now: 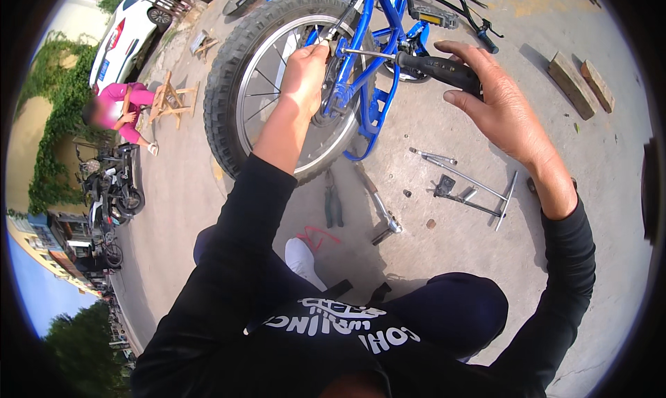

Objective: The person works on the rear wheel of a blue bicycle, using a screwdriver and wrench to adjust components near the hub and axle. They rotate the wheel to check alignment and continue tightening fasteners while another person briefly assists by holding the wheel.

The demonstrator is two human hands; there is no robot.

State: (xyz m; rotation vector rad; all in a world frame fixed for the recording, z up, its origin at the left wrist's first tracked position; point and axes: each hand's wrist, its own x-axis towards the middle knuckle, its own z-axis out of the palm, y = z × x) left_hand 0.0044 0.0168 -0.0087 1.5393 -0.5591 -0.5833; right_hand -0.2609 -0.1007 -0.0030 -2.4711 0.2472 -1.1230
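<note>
A blue bicycle frame with a knobby-tyred wheel lies before me. My left hand reaches across the wheel's spokes, its fingers curled closed against the frame by the hub; what they pinch is hidden. A screwdriver with a black handle points left, its metal shaft meeting the frame beside my left fingers. Around the handle's butt end, my right hand is open, index finger above and thumb below, both standing off the handle. The butt lies close to the palm; whether it touches I cannot tell.
On the concrete lie pliers, a ratchet wrench, a metal rack-like part and small loose pieces. Two wooden blocks lie at right. A person in pink sits far left near a wooden stool, with a white car behind.
</note>
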